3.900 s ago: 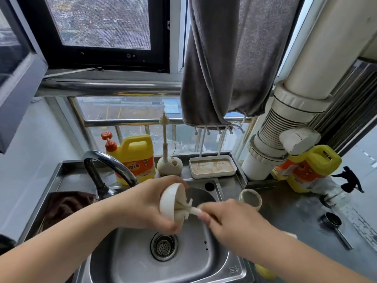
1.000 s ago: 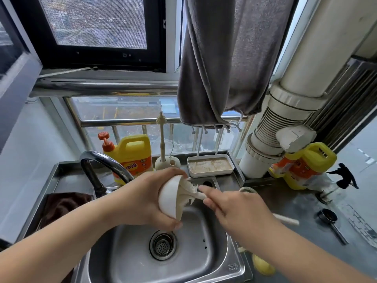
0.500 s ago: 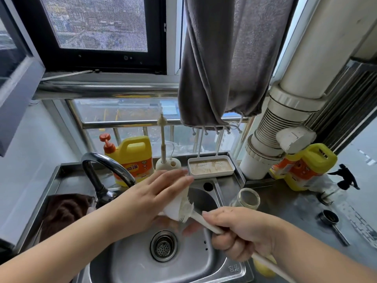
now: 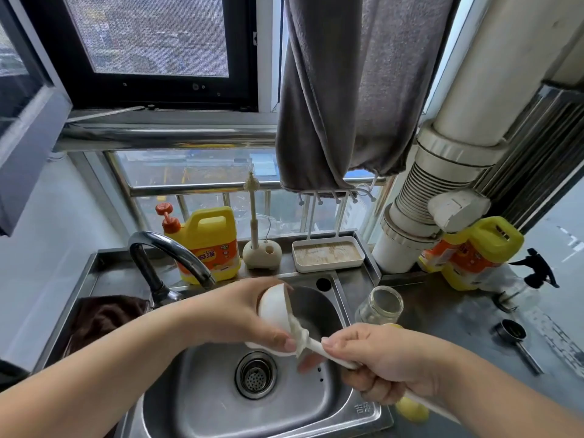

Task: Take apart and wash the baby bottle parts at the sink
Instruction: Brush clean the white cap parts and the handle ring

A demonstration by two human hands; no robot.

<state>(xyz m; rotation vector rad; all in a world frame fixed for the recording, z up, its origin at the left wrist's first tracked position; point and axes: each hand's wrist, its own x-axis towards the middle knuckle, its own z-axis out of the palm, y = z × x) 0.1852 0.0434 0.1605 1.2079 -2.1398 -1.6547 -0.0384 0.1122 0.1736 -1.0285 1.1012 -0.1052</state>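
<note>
Over the steel sink point(image 4: 196, 406), my left hand point(image 4: 240, 314) grips a white dome-shaped bottle cap point(image 4: 273, 306), tilted with its open side facing right. A long white brush point(image 4: 319, 347) is held by its handle in my right hand point(image 4: 388, 358), thumb on top. The brush head touches the cap's lower rim. A clear glass bottle body point(image 4: 379, 306) stands upright and uncapped on the counter right of the basin. A yellow part point(image 4: 412, 410) shows below my right wrist, mostly hidden.
The tap point(image 4: 170, 251) arches over the basin's left side, a brown cloth point(image 4: 104, 314) beside it. Behind stand a yellow detergent jug point(image 4: 208, 245), a brush stand point(image 4: 262, 252) and a white tray point(image 4: 328, 254). At right lie more jugs point(image 4: 474, 251) and a metal scoop point(image 4: 512, 335).
My left hand has curled round the cap again and turned it open side right. The brush head has moved from inside the cap to its lower rim, my right hand lower on the handle.
</note>
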